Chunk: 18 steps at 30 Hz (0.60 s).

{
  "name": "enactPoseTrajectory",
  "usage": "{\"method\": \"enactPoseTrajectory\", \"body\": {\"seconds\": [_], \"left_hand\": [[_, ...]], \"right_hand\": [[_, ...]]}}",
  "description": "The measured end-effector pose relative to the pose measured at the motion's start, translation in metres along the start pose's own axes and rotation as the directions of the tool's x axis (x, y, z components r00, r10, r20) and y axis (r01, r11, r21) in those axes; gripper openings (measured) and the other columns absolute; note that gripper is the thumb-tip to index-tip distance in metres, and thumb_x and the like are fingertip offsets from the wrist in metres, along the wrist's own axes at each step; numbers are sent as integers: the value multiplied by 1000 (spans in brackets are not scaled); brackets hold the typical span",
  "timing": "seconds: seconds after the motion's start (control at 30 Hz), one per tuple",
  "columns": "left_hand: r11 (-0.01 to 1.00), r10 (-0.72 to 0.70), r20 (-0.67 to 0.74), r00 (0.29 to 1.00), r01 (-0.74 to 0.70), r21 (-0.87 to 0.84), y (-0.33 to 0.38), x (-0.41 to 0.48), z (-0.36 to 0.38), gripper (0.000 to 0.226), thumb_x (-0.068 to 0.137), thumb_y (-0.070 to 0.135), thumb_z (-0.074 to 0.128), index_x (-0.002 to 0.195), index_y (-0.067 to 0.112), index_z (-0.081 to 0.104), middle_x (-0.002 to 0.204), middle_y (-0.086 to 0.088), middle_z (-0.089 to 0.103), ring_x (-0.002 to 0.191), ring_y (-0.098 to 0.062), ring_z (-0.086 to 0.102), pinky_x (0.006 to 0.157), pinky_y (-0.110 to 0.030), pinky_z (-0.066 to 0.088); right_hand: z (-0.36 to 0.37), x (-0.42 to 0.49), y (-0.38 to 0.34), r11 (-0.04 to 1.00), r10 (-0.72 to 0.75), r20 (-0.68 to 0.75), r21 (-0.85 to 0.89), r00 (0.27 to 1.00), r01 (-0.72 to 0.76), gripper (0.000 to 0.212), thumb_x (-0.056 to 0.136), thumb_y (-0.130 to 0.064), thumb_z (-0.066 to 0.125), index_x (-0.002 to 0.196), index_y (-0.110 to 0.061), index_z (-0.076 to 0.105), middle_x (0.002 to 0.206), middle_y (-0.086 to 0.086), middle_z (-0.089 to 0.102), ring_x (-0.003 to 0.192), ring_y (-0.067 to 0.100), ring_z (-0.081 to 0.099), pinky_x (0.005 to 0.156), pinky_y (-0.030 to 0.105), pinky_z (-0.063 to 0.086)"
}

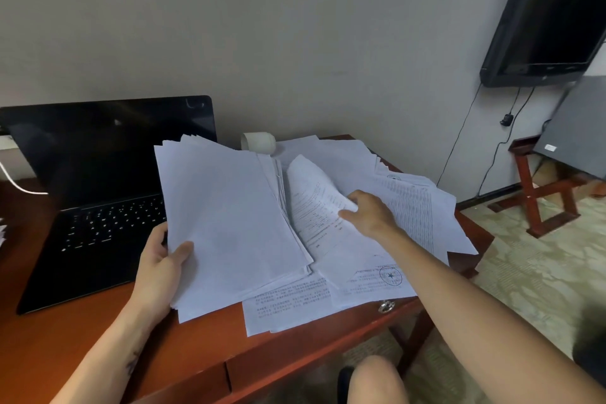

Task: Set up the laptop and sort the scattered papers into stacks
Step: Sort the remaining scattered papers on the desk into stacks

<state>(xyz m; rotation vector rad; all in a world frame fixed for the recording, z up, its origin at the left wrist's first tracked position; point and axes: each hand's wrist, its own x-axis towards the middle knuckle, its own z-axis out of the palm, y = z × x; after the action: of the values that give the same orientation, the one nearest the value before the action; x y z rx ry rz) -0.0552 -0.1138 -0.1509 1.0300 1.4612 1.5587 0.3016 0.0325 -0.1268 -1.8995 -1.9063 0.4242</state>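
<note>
Our left hand (160,269) grips the gathered sheaf (226,223) just right of the open laptop (98,174), thumb pressed on top so the pages hold together. Our right hand (370,211) pinches a curling sheet (311,193) off the scattered papers (423,207) farther right, probably to add it.

Your left hand (164,259), at 7 o'clock, grips a thick stack of papers (226,216) by its lower left edge, thumb on top. The stack overlaps the right side of the open laptop (98,190) at 9 o'clock. Your right hand (367,210), toward 3 o'clock, pinches a curled sheet (311,200) over the scattered papers (419,207) on the red-brown desk (98,338). A dark wall screen (551,10) hangs at 2 o'clock.
</note>
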Motion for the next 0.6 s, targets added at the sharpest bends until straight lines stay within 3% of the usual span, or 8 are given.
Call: {"method": "enactPoseTrajectory", "body": {"seconds": [0.1,0.23,0.33,0.43,0.5,0.6], "left_hand": [[1000,12,6,1000,-12,8,7,7,5,38,105,5,56,135,27,55,115,2,74,99,-23,75,79,-40,58],[999,37,6,999,-37,-7,16,24,19,38,105,4,55,130,32,55,115,4,74,98,-22,75,79,-40,58],[998,62,-14,998,-62,-18,18,36,31,39,105,3,54,133,30,53,119,4,72,103,-23,73,85,-43,58],[998,59,-42,997,-61,-31,14,44,37,39,105,3,54,132,30,51,120,4,70,106,-25,71,92,-48,56],[998,68,-53,996,-68,-10,10,45,36,39,105,4,54,132,33,51,121,6,69,108,-25,70,93,-49,56],[997,75,-58,995,-75,1,4,44,29,40,105,4,55,134,32,52,122,5,69,107,-23,70,91,-46,56]], "right_hand": [[-13,8,13,1000,17,-85,-11,996,-17,49,95,-38,66,136,-12,55,129,8,64,112,30,62,83,35,47],[-25,26,27,996,77,-121,48,990,-72,45,94,-36,68,129,-9,57,117,10,66,96,27,60,72,31,39],[-24,43,31,976,160,-138,170,977,-136,39,92,-32,71,117,-5,57,116,14,66,94,29,61,70,31,42],[-17,54,31,924,287,-147,305,947,-233,49,91,-28,74,124,-2,49,124,17,62,107,35,63,74,35,48],[-9,58,30,938,294,-149,233,944,-255,63,87,-34,77,130,-1,46,132,19,56,118,36,57,84,39,51],[-3,64,33,965,228,-157,-92,961,-244,77,84,-55,73,135,-5,45,140,17,44,133,36,38,106,45,38]]}}
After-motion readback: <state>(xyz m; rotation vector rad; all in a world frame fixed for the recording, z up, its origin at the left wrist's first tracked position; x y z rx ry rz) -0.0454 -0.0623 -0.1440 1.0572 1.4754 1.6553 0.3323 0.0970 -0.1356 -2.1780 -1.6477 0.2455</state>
